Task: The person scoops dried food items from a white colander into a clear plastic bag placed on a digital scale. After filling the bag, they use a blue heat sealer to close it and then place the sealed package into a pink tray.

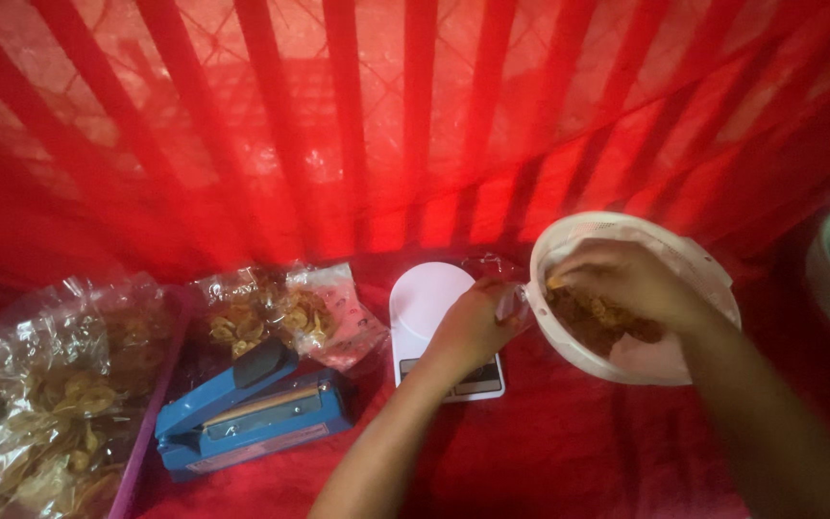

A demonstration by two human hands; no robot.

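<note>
the right hand (626, 279) reaches into the round white plastic bowl (694, 259), fingers curled around fried brown chips (607, 322) lying directly under them. the left hand (473, 322) pinches the rim of a small clear plastic bag (501, 279), held just beside the bowl, above the white digital kitchen scale (429, 298). the chips look light and brittle, best scooped loosely; the bag is thin and slippery, best held at its mouth.

A small clear plastic bag (503, 288) is pinched in the left hand (473, 327) beside the white bowl's rim. Sealed clear packets of yellow chips (285, 312) lie behind the blue heat sealer, and more filled clear bags (45, 394) pile at the far left. The white kitchen scale's display (477, 377) is a dark strip, mostly hidden under the left wrist.
</note>
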